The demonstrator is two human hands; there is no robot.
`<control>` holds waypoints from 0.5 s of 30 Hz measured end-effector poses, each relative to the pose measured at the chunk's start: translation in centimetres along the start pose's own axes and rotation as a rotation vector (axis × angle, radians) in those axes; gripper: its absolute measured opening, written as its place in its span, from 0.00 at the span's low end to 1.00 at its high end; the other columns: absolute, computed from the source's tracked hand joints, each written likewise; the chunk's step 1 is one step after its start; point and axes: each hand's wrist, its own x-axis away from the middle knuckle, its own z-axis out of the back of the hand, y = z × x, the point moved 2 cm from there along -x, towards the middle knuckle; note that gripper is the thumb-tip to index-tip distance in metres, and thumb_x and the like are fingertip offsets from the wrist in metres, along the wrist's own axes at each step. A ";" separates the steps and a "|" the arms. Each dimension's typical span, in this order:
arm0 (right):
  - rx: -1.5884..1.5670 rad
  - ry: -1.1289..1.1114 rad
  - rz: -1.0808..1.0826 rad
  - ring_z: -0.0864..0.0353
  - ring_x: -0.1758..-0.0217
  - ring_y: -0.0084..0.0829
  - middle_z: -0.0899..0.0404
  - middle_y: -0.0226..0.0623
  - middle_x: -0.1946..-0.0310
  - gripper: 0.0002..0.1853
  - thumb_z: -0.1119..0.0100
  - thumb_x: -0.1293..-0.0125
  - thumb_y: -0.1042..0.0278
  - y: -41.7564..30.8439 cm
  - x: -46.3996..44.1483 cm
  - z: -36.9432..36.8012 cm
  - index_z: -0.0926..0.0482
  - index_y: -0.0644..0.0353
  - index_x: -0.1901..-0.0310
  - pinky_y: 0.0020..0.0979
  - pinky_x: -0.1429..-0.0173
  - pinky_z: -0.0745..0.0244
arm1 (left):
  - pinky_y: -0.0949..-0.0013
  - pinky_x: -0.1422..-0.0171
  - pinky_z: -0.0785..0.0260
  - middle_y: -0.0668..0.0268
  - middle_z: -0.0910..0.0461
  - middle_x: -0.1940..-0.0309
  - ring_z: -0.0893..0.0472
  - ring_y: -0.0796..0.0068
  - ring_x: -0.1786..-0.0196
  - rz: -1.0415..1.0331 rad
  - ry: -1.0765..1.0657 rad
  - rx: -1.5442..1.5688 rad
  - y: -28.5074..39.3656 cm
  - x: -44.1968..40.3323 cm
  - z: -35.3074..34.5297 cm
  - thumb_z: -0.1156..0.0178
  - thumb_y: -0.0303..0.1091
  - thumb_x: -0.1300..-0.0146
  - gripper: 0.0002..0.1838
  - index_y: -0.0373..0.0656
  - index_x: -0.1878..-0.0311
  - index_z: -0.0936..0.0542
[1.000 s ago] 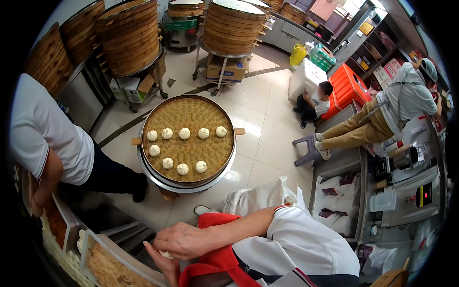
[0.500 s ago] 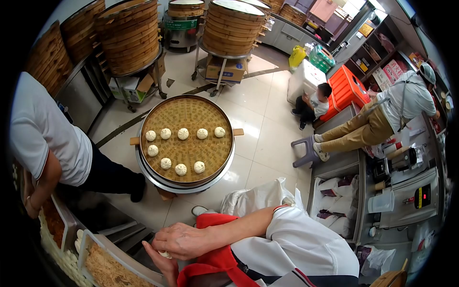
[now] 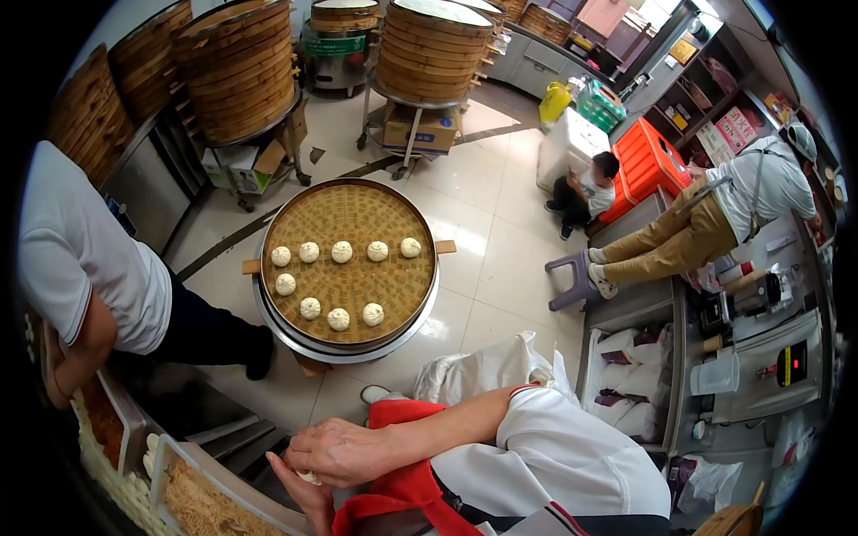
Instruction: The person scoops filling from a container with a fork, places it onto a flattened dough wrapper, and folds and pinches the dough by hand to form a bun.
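Near the bottom centre, my right hand [image 3: 338,451] curls over a small piece of pale dough [image 3: 309,478], its fingers closed on it. Beneath, my left hand [image 3: 302,493] cups the same dough from the other side. Most of the dough is hidden by the hands. In front of me a round steamer tray [image 3: 357,207] holds several pleated buns [image 3: 341,252], spaced in a curved row. A tub of light brown shredded filling [image 3: 210,496] is just left of my hands.
A person in a white shirt [image 3: 98,259] works at the left, beside a tub of orange filling [image 3: 103,424]. Steamer stacks [image 3: 234,71] stand behind. At right are a seated child [image 3: 590,192], a person on a counter side [image 3: 760,188], a purple stool [image 3: 572,279] and a white sack [image 3: 474,366].
My hands stay together around the dough, with barely any shift. The person at the left leans slightly differently, and the person at the right has shifted a little.
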 end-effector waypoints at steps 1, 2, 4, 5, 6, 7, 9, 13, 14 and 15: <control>-0.001 0.002 -0.003 0.22 0.59 0.48 0.24 0.43 0.65 0.16 0.36 0.50 0.74 0.0 0.0 0.0 0.25 0.64 0.58 0.44 0.59 0.24 | 0.69 0.48 0.31 0.69 0.23 0.65 0.23 0.74 0.56 0.010 0.005 0.007 -0.2 -0.1 0.5 0.66 0.63 0.22 0.33 0.44 0.64 0.24; 0.002 0.000 0.002 0.22 0.59 0.48 0.25 0.42 0.65 0.16 0.36 0.51 0.74 0.1 -0.1 0.1 0.25 0.64 0.58 0.44 0.59 0.24 | 0.69 0.47 0.31 0.69 0.23 0.65 0.23 0.74 0.56 0.014 0.006 0.020 -0.3 -0.3 0.6 0.66 0.63 0.22 0.33 0.44 0.64 0.24; 0.003 -0.020 -0.003 0.22 0.60 0.48 0.25 0.42 0.65 0.18 0.36 0.51 0.74 0.5 -0.1 -0.2 0.26 0.63 0.57 0.45 0.60 0.25 | 0.69 0.49 0.31 0.69 0.23 0.65 0.23 0.75 0.57 0.037 0.053 0.023 0.2 0.3 -0.7 0.67 0.64 0.22 0.33 0.45 0.64 0.24; 0.004 -0.022 -0.010 0.22 0.60 0.48 0.25 0.42 0.65 0.18 0.35 0.52 0.74 0.6 0.0 -0.2 0.26 0.63 0.57 0.45 0.60 0.25 | 0.70 0.50 0.32 0.69 0.23 0.65 0.23 0.75 0.58 0.053 0.073 0.018 0.3 0.5 -1.2 0.67 0.64 0.22 0.34 0.45 0.64 0.24; 0.012 -0.021 -0.003 0.22 0.60 0.48 0.25 0.42 0.65 0.19 0.35 0.52 0.74 0.6 -0.1 -0.1 0.26 0.63 0.56 0.45 0.60 0.25 | 0.67 0.48 0.32 0.67 0.23 0.61 0.23 0.72 0.56 0.054 0.031 -0.081 -0.2 -0.6 0.7 0.66 0.66 0.24 0.34 0.43 0.58 0.25; 0.017 -0.019 0.002 0.22 0.60 0.48 0.25 0.42 0.65 0.19 0.35 0.52 0.73 0.5 -0.1 0.0 0.27 0.63 0.56 0.45 0.60 0.25 | 0.64 0.46 0.31 0.65 0.23 0.58 0.24 0.69 0.54 0.055 -0.009 -0.182 -1.2 -2.4 4.1 0.64 0.68 0.26 0.35 0.42 0.52 0.25; 0.031 -0.018 0.010 0.22 0.60 0.48 0.26 0.42 0.65 0.20 0.35 0.51 0.73 0.4 -0.1 0.1 0.27 0.62 0.55 0.45 0.61 0.25 | 0.61 0.45 0.31 0.62 0.22 0.53 0.24 0.65 0.52 0.088 -0.020 -0.235 -1.8 -3.2 5.5 0.64 0.69 0.26 0.37 0.41 0.44 0.25; 0.026 -0.021 0.013 0.22 0.59 0.48 0.25 0.42 0.65 0.20 0.35 0.50 0.73 0.6 -0.1 0.2 0.27 0.62 0.54 0.45 0.60 0.25 | 0.61 0.46 0.30 0.60 0.23 0.53 0.24 0.66 0.52 0.161 0.067 -0.112 -1.6 -2.3 3.8 0.64 0.66 0.24 0.35 0.41 0.42 0.26; 0.027 -0.033 0.007 0.22 0.59 0.48 0.25 0.42 0.64 0.20 0.35 0.50 0.73 0.6 -0.1 0.2 0.27 0.62 0.54 0.45 0.60 0.25 | 0.61 0.46 0.30 0.60 0.23 0.53 0.25 0.66 0.52 0.191 0.047 -0.068 -1.6 -2.3 3.8 0.64 0.65 0.24 0.35 0.42 0.40 0.27; 0.026 -0.044 0.000 0.22 0.59 0.48 0.25 0.42 0.64 0.20 0.35 0.50 0.73 0.6 0.0 0.2 0.27 0.62 0.54 0.45 0.60 0.25 | 0.61 0.46 0.30 0.60 0.23 0.53 0.25 0.67 0.52 0.221 0.028 -0.025 -1.7 -2.3 3.8 0.63 0.64 0.23 0.34 0.42 0.38 0.28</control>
